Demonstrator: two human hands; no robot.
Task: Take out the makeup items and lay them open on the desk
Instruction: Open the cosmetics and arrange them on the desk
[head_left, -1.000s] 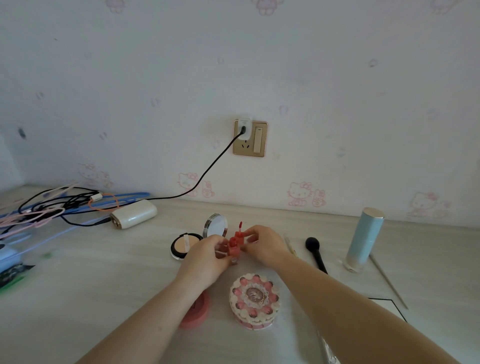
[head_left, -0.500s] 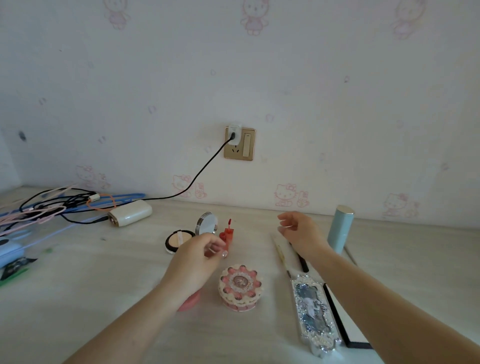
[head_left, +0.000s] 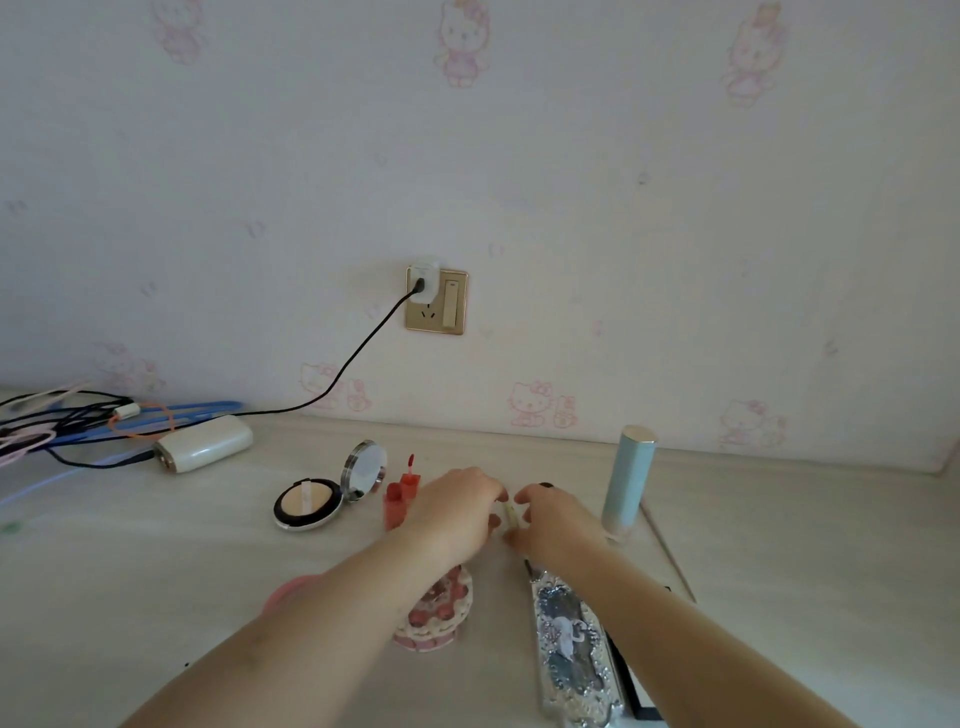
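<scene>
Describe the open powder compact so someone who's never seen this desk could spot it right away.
Start at the gold wall socket and drop down to the desk. The powder compact lies left of the red lip gloss, with a beige pan and its round mirror lid raised. Nothing else there has a mirror.

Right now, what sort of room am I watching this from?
Most likely a bedroom or a child's room at home, with a desk pushed against the wall. The cartoon-cat wallpaper points to that, as do the open powder compact and the tangle of charging cables on the desk.
</scene>
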